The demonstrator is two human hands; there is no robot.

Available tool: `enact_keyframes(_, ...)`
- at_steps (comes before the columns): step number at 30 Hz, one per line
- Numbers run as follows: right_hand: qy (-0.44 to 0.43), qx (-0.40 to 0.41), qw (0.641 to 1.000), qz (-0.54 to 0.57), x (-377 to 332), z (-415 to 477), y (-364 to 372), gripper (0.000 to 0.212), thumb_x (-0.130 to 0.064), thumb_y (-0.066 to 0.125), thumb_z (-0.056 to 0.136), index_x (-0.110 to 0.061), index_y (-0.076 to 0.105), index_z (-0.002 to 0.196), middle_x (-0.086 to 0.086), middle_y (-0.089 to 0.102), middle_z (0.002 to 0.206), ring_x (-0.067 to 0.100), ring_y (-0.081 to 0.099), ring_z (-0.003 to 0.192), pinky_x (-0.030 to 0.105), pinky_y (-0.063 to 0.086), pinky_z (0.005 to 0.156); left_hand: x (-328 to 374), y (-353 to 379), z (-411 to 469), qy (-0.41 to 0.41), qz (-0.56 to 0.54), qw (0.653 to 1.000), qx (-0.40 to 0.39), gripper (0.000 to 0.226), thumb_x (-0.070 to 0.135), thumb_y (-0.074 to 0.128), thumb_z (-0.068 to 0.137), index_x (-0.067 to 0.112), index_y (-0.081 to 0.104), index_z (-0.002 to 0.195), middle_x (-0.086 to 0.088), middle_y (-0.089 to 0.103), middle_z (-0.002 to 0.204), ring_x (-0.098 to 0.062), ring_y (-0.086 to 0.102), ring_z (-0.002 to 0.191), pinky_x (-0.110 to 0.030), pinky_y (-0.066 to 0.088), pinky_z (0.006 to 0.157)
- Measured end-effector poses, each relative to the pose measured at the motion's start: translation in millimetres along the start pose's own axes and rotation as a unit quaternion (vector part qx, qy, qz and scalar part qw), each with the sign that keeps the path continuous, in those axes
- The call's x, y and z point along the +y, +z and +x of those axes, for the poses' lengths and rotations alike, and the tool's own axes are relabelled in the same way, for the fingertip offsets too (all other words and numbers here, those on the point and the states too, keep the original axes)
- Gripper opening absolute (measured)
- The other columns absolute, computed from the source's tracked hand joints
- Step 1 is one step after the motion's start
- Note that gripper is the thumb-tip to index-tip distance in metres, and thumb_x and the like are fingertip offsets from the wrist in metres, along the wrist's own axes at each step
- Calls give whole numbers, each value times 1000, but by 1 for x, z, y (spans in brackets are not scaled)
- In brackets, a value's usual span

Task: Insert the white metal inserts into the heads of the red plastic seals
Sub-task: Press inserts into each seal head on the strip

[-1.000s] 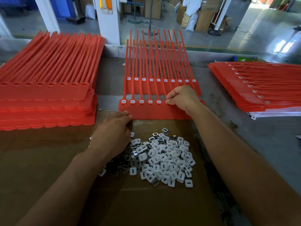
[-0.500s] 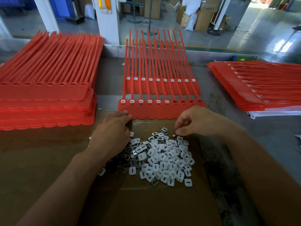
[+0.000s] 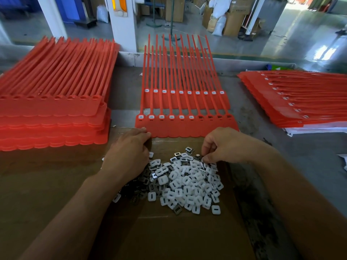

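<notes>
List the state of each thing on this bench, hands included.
near seal strip, six heads filled, four at right empty
far seal strip, all ten heads filled
left seal stack, heads empty
right seal stack, visible heads filled
insert pile, loose on cardboard
left hand, relaxed, resting on pile
right hand, fingers curled at pile; grip unclear

White pillar [image 3: 122,25] stands on glossy grey floor [image 3: 291,34] near cardboard boxes [image 3: 234,19]

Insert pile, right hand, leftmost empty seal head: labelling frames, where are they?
Insert pile [image 3: 187,182], head view, centre of heap.
Right hand [image 3: 227,145], head view, back of hand.
Leftmost empty seal head [image 3: 201,117], head view, open socket.
</notes>
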State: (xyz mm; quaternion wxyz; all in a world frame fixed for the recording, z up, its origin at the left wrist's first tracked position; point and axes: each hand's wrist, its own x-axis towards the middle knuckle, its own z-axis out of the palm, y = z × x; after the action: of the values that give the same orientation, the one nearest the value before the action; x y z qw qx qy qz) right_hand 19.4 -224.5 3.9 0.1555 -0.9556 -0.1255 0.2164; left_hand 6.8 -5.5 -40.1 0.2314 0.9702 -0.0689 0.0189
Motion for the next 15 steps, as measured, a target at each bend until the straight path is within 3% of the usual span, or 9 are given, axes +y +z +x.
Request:
enact_keyframes(5, -15, 37, 999, -27, -5, -7, 3, 18, -21, 70, 80, -31, 57, 73, -20, 51, 73, -2, 51, 74, 15, 38, 62, 0, 0, 0, 2, 2, 1000, 3, 46, 8, 42, 89, 17, 46, 134, 5, 35, 146, -14, 31, 133, -30, 23, 109)
enact_keyframes(9, -30, 64, 993, -92, -11, -12, 9, 4, -19, 62, 86, -22, 62, 90, -17, 46, 78, 5, 48, 81, 20, 37, 71, 0, 0, 0, 3, 1, 1000, 3, 46, 7, 41, 89, 17, 47, 134, 4, 36, 146, -14, 32, 132, -29, 23, 108)
enact_keyframes(15, -30, 69, 994, -80, -9, -14, 14, 10, -16, 56, 90, -18, 58, 100, -11, 48, 89, 6, 46, 87, 18, 34, 73, 0, 0, 0, 0, 0, 1000, 4, 45, 8, 41, 90, 17, 47, 134, 5, 35, 146, -14, 31, 133, -28, 23, 108)
